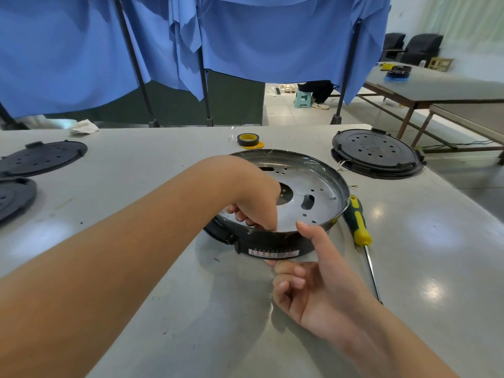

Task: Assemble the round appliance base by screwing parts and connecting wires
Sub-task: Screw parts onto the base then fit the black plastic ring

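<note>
A: How would you expect the round appliance base (308, 186) to handle?

B: It sits on the table (163, 282) at the centre of the frame, a shallow metal pan in a black plastic ring. I'd judge it stiff and fairly light. The shiny inner plate looks slick, and the thin upper rim may be sharp, so the black side wall low down seems the safer place to hold it.

A: And the right hand (313, 290)?

B: It is at the near wall, lower centre. The thumb reaches up to the rim and one fingertip touches the wall by the white label; the other fingers (286, 285) are loosely curled and hold nothing. It steadies rather than clamps.

A: The left hand (253, 203)?

B: It reaches down into the pan at the near inner edge, fingers bunched together as if pinching something small. What that is, I cannot tell; the hand hides it.

A: Tools?

B: A yellow-and-green screwdriver (358, 222) lies just beside the base at right, untouched. A tape roll (248, 139) sits behind.
</note>
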Available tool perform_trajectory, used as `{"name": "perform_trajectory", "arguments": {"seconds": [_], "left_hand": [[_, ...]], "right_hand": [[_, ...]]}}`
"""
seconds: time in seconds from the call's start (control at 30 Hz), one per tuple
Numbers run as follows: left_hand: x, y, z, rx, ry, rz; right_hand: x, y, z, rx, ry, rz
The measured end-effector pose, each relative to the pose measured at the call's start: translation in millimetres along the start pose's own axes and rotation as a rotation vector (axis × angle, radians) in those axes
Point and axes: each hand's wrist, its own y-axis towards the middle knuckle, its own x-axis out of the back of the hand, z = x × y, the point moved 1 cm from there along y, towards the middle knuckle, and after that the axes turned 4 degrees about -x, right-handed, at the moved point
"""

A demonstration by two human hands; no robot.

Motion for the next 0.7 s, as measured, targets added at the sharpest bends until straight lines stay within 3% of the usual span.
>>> {"name": "perform_trajectory", "arguments": {"seconds": [0.2, 0.43, 0.6, 0.7], "left_hand": [[-0.3, 1.3, -1.4, 0.006, 0.018, 0.025], [1.6, 0.4, 2.9, -0.074, -0.138, 0.044], [-0.5, -8.3, 12.1, -0.164, -0.234, -0.049], [-10.8, -19.2, 17.9, -0.200, -0.300, -0.197]], "right_hand": [[1.3, 0.4, 0.2, 0.000, -0.004, -0.002], [2.0, -0.1, 0.2, 0.002, -0.013, -0.020], [1.8, 0.3, 0.2, -0.006, -0.011, -0.015], [2.1, 0.7, 0.8, -0.010, -0.018, -0.007]]}}
